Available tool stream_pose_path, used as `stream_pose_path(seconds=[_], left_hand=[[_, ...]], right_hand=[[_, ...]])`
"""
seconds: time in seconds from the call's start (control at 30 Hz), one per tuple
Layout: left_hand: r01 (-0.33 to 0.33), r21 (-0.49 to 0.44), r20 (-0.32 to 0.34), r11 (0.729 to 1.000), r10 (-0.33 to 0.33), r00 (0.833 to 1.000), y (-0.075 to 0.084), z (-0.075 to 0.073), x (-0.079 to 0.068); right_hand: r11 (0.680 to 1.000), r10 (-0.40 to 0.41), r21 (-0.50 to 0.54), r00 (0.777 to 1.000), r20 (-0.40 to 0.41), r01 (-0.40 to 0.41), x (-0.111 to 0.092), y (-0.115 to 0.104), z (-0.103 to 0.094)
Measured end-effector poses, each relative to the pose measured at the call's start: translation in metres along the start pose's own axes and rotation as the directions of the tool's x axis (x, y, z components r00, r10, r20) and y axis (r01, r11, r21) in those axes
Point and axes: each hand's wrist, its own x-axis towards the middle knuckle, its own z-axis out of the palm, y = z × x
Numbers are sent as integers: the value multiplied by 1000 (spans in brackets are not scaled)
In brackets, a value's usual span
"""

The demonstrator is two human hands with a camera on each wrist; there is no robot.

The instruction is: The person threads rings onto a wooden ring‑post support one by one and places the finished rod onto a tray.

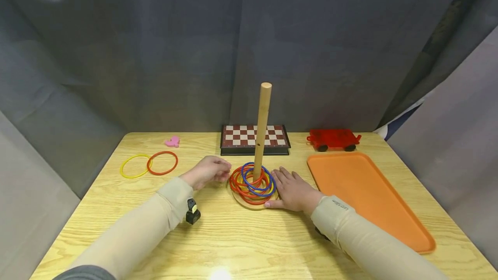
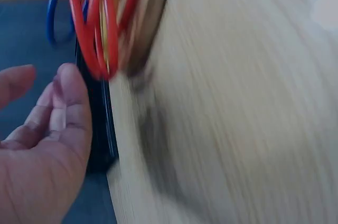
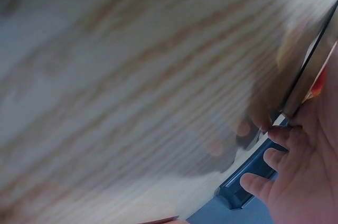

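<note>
Ring-toss peg (image 1: pixel 262 124) mid-table (image 1: pixel 241 245), long axis near vertical, bare end up; rings (image 1: pixel 254 193) heaped round its foot. Right hand (image 1: pixel 294 192), fingers extended, touches base (image 1: pixel 253 207), grasping nothing. Left hand (image 1: pixel 211 171) relaxed, empty, beside rings. Chessboard (image 1: pixel 240 138) behind.

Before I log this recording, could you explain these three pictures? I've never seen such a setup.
There is no machine: a person works bare-handed. The wide picture comes from a head camera, the close ones from cameras on each wrist. On the table are a wooden peg stand with colored rings heaped at its foot, a loose yellow ring, a loose red ring, a pink toy, a checkered board, a red toy cart and an orange tray. The left hand is beside the heap, holding nothing; the right hand rests at the stand's edge.
</note>
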Motion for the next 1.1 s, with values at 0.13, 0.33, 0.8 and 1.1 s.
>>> stream_pose_path(seconds=[0.13,0.33,0.8,1.1], left_hand=[[-41,-23,-77,999,39,996,2,-26,-6],[-100,-46,-134,994,93,987,14,-70,-17],[-109,7,-284,994,107,953,1,-164,-40],[57,11,-388,998,-48,920,-46,-200,-52]], right_hand=[[1000,-6,-1,1000,4,6,0,0,0],[1000,-11,-6,1000,7,11,-2,0,1],[1000,15,-16,1000,18,-15,-1,0,0],[1000,-2,-19,1000,8,3,0,0,2]])
